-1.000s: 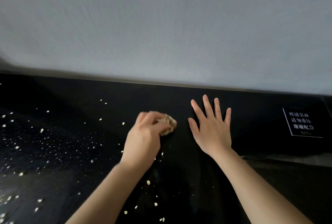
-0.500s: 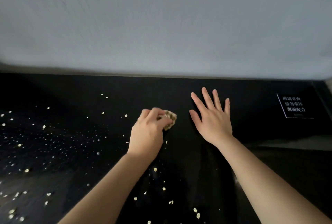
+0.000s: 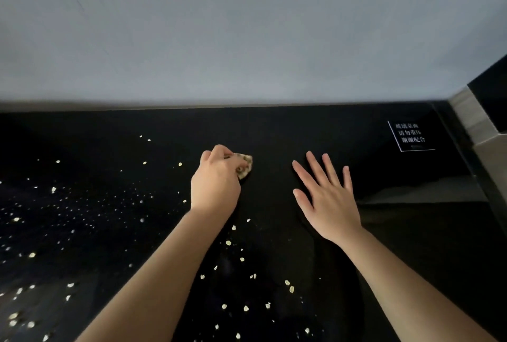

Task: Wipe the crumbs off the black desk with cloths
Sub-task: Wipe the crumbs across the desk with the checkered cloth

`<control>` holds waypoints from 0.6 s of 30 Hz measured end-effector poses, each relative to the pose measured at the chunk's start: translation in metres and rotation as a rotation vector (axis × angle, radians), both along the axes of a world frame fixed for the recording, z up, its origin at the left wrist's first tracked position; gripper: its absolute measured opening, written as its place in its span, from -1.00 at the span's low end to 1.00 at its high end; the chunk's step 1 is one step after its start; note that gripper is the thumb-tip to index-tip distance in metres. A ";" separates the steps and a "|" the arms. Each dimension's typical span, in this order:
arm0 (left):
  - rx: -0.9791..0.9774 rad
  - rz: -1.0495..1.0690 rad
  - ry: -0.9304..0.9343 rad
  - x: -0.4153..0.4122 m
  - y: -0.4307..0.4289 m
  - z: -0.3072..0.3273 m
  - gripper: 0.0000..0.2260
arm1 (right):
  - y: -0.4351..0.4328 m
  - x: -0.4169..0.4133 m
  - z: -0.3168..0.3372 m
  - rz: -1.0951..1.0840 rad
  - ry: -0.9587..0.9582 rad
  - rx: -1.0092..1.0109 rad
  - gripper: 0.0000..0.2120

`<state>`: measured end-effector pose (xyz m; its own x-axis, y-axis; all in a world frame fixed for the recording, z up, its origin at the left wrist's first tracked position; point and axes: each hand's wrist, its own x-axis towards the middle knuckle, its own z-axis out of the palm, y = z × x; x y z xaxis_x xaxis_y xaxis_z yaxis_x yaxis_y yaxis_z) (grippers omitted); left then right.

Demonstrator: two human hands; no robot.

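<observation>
A glossy black desk (image 3: 274,133) runs along a grey wall. My left hand (image 3: 215,183) grips a small patterned beige cloth (image 3: 245,164) and presses it on the desk near the middle; most of the cloth is hidden under the fingers. To its right, my right hand (image 3: 326,196) lies flat on the desk with fingers spread, holding nothing. Pale crumbs (image 3: 227,242) are scattered over the left part of the desk and below my left wrist, with more crumbs at the far left (image 3: 53,190).
A small black label with white writing (image 3: 410,135) lies on the desk at the back right. A grey and dark upright edge (image 3: 480,122) bounds the desk on the right. The grey wall (image 3: 247,25) rises right behind the desk.
The view has shifted left and down, so both hands sit further right in frame. My left hand with the cloth has moved slightly away from my right hand. The right hand stays flat.
</observation>
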<state>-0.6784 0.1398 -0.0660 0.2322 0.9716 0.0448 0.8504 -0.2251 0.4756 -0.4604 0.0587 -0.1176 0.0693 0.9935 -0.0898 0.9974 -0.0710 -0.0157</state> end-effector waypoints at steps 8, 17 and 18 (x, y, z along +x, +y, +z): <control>0.007 -0.275 0.043 0.024 -0.067 -0.008 -0.72 | -0.002 0.004 -0.001 0.027 0.040 0.014 -0.49; -0.011 -0.609 -0.020 0.008 -0.124 -0.004 -0.69 | -0.060 0.037 -0.001 0.033 0.049 0.033 -0.49; 0.008 -0.573 -0.036 0.011 -0.120 -0.002 -0.70 | -0.065 0.039 0.000 0.031 0.050 0.034 -0.49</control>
